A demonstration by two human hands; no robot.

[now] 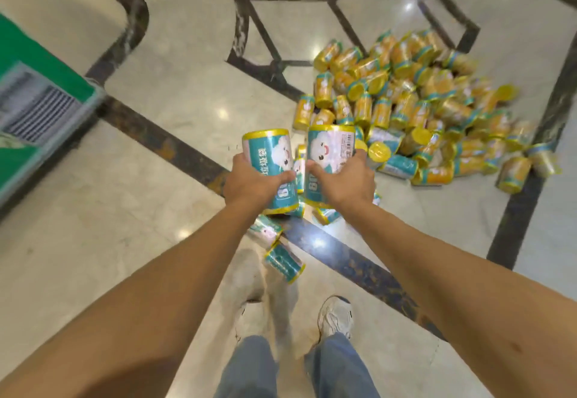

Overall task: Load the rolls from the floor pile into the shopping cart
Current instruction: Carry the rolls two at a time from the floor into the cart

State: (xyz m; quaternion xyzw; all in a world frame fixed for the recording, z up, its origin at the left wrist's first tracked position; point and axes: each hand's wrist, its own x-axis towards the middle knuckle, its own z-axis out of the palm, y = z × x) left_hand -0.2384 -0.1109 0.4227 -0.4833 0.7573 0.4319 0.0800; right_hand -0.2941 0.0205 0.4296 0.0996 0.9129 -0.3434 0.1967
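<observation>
Two rolls, one per hand; left hand [251, 184] grasps left roll [268, 151]; right hand [346, 179] grasps right roll [331, 148]; both clear of floor pile [421, 101], presumably bound for shopping cart [40, 54].

White sneaker [335, 316] and blue jeans [340, 366] above pale, dark-lined floor [187, 85]

A shop is suggested by the polished inlaid marble floor [187, 63], heaped packaged rolls [421, 101] and a green cart [40, 54].
</observation>
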